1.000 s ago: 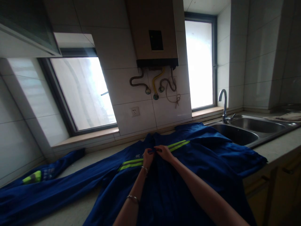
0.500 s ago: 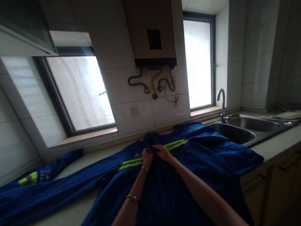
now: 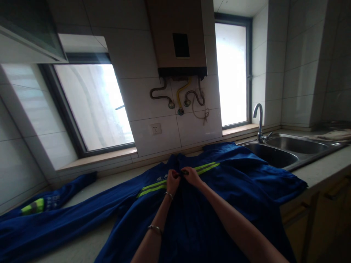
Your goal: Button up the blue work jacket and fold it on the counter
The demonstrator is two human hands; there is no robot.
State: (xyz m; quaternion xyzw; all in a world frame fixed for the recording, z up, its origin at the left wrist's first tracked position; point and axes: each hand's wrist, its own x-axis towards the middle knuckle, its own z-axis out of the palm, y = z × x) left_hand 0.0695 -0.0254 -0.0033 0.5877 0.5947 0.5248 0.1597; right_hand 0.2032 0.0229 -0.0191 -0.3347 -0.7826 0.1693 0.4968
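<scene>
A blue work jacket [image 3: 219, 204] with yellow-green reflective stripes lies spread over the counter, its front facing up and its collar toward the wall. My left hand [image 3: 173, 179] pinches the left front edge of the jacket at chest height, beside a small white print. Close by on the other side, my right hand [image 3: 191, 176] pinches the right front edge at the stripe. The fingertips of both hands nearly meet over the front opening. Whatever small fastening lies between the fingers is hidden. Two bangles circle my left forearm.
At the right a double steel sink [image 3: 298, 144] with a faucet [image 3: 259, 120] is set into the counter [image 3: 90, 233]; part of the jacket lies by its near edge. A water heater [image 3: 178, 40] with pipes hangs on the tiled wall. A cloth [image 3: 336, 135] lies beyond the sink.
My two hands have shifted slightly at the front opening, with a small gap now showing between the fingertips. The jacket lies as before.
</scene>
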